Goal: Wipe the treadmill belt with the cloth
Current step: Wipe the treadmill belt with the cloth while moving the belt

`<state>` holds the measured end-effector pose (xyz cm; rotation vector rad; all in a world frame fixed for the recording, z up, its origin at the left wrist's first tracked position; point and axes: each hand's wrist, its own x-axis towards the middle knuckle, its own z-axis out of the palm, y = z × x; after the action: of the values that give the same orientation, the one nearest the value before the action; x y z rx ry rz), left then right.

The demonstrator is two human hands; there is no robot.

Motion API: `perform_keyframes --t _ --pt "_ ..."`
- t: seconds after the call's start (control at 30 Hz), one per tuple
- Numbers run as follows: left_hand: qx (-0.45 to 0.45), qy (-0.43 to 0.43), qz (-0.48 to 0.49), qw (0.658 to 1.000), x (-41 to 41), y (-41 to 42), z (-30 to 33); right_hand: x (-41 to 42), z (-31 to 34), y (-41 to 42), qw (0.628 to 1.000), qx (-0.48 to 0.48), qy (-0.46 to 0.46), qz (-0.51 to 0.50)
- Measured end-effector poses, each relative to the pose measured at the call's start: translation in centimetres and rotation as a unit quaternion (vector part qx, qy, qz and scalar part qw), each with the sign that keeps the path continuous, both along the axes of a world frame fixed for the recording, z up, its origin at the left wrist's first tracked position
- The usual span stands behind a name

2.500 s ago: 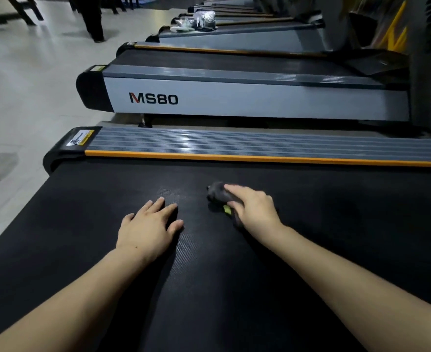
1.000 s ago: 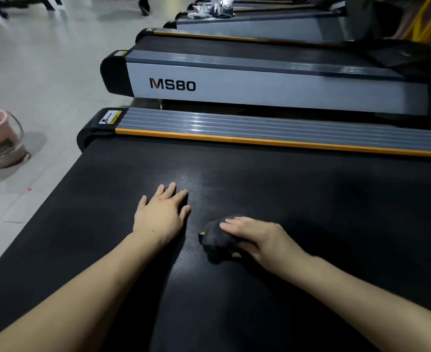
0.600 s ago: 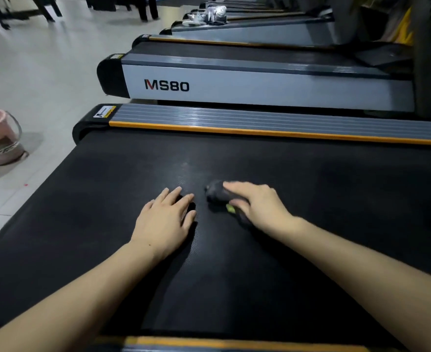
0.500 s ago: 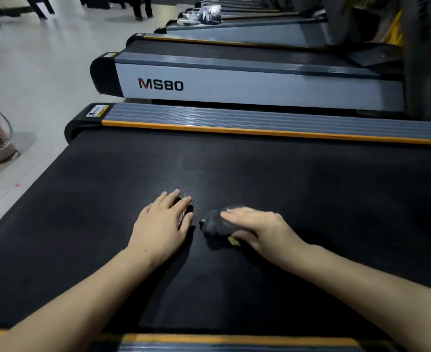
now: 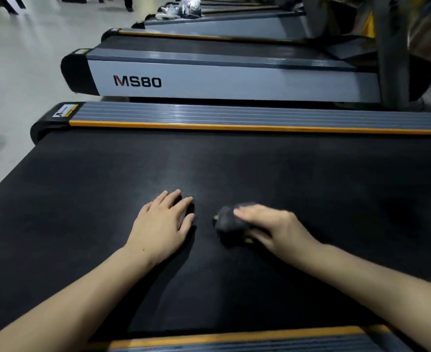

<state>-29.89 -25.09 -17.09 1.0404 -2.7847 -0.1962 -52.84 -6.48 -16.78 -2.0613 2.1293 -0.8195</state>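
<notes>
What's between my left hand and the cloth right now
Only bare black belt. In the head view, a narrow strip separates the left hand from the cloth under the right hand.

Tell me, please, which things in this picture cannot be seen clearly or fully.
- Cloth, head view: blurred, partly under the right hand.
- Treadmill belt, head view: cut off by the right edge.
- Sticker on the side rail: print too small to read.
- Bundle on a far treadmill: too small to identify.

R hand [image 5: 272, 228] slid cloth [image 5: 228, 222] nearer (blurred) again.
</notes>
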Motion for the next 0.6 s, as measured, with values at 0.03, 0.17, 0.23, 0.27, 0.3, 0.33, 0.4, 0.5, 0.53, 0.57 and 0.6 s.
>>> perform_keyframes --t 0.03,0.17,0.23,0.27,0.3,0.33,0.4,0.5,0.53,0.57,0.6 --pt "-0.004 -0.009 -0.007 1.000 0.1 0.2 -0.1 0.7 -0.2 2.1 0.999 0.011 0.010 0.036" --pt "0.000 -0.030 -0.013 0.999 0.6 1.0 0.1 -2.1 -0.1 0.9 0.997 0.009 0.046 0.061" --pt "0.003 -0.033 -0.016 0.999 0.8 1.2 0.5 -5.7 0.3 -3.6 0.998 -0.009 0.046 -0.031" --pt "0.002 -0.035 -0.017 0.999 1.0 1.5 0.7 -7.4 0.7 -5.5 0.995 -0.003 0.036 -0.089" --pt "0.005 -0.039 -0.015 0.999 1.1 1.9 0.9 -8.3 1.0 -6.7 0.991 0.010 0.022 -0.134" --pt "0.012 -0.042 -0.008 0.999 1.2 2.3 0.9 -8.5 1.0 -7.2 0.987 0.018 0.010 -0.161" --pt "0.038 -0.042 0.014 0.998 1.6 3.1 1.1 -6.6 1.1 -6.3 0.984 0.009 -0.002 -0.179" --pt "0.022 -0.051 0.012 0.998 2.9 4.2 1.4 -1.2 0.3 -1.9 0.998 -0.013 0.004 -0.068" --pt "0.009 -0.057 0.003 0.998 3.5 4.6 1.6 0.7 0.0 -0.1 1.000 0.002 0.000 -0.015" --pt "0.010 -0.059 0.000 0.998 4.0 4.9 1.7 2.1 -0.3 1.5 0.999 0.020 -0.003 0.033" --pt "0.018 -0.059 0.003 0.998 4.5 5.0 1.9 2.6 -0.4 2.3 0.997 0.029 -0.002 0.070"
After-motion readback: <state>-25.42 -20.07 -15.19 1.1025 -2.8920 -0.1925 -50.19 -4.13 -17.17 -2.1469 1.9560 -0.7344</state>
